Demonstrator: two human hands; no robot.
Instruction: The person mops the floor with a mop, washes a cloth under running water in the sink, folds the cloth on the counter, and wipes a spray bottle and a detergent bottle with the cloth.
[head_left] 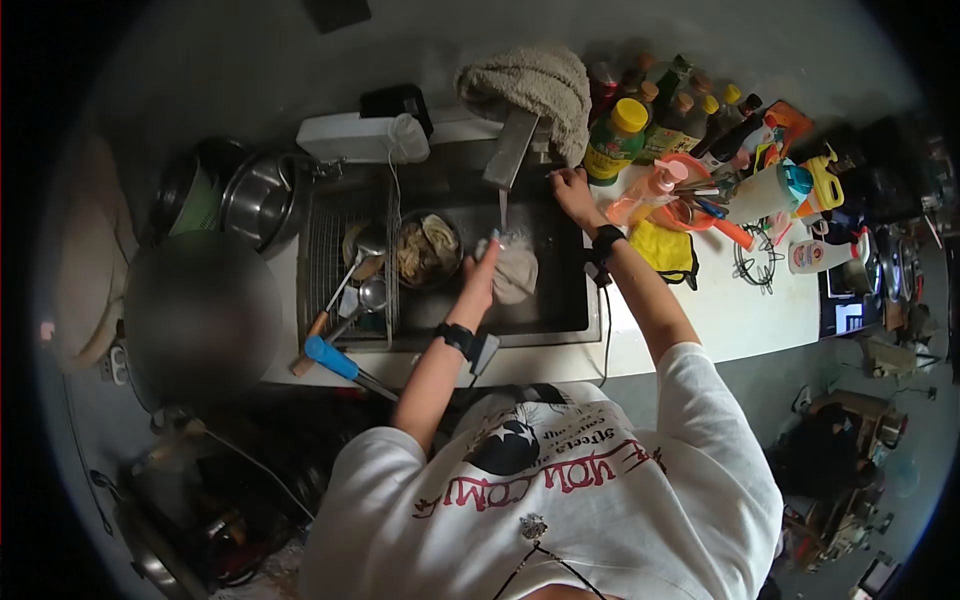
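A cluttered kitchen desk (740, 310) surrounds the sink (560, 300), where the left hand (482, 272) grips a cloth (518, 272) under the running tap (510, 148) (rinsing, I'd judge), the right hand (570, 188) clasping the tap's handle, so wringing comes next.

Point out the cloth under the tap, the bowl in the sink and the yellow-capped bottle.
cloth (516, 272), head view, on the middle of the bunched fabric held by the left hand (482, 275).
bowl (430, 250), head view, on its inside.
yellow-capped bottle (615, 140), head view, on its green body below the cap.

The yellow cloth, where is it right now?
In the head view, the yellow cloth lies on the counter right of the sink, beside the right forearm.
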